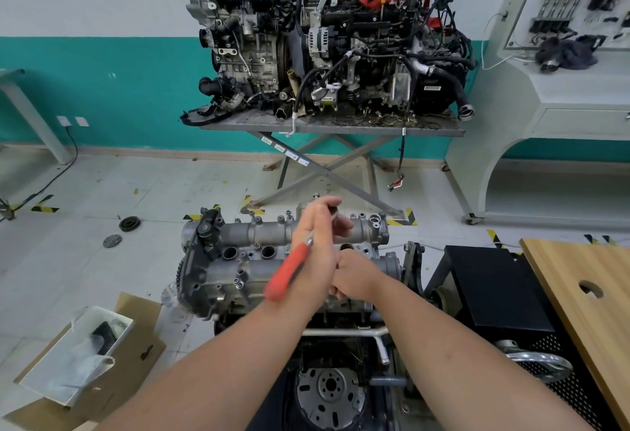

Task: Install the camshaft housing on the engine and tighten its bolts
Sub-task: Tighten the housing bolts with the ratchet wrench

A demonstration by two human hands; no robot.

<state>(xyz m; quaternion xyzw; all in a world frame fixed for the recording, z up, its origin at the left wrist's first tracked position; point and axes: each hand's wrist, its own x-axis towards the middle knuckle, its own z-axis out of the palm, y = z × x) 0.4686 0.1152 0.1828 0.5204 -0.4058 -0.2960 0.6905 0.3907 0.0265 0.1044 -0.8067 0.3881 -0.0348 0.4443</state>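
Camshaft housing is already sitting on top of the engine right in front of me, long axis running left to right, bolts sticking up along its far edge. My left hand is curled around the red-handled ratchet, head end pointing at the far-edge bolts, so it's the nearer one. My right hand rests loosely curled just beside it; can't tell if it's holding anything, and there's no readable writing.
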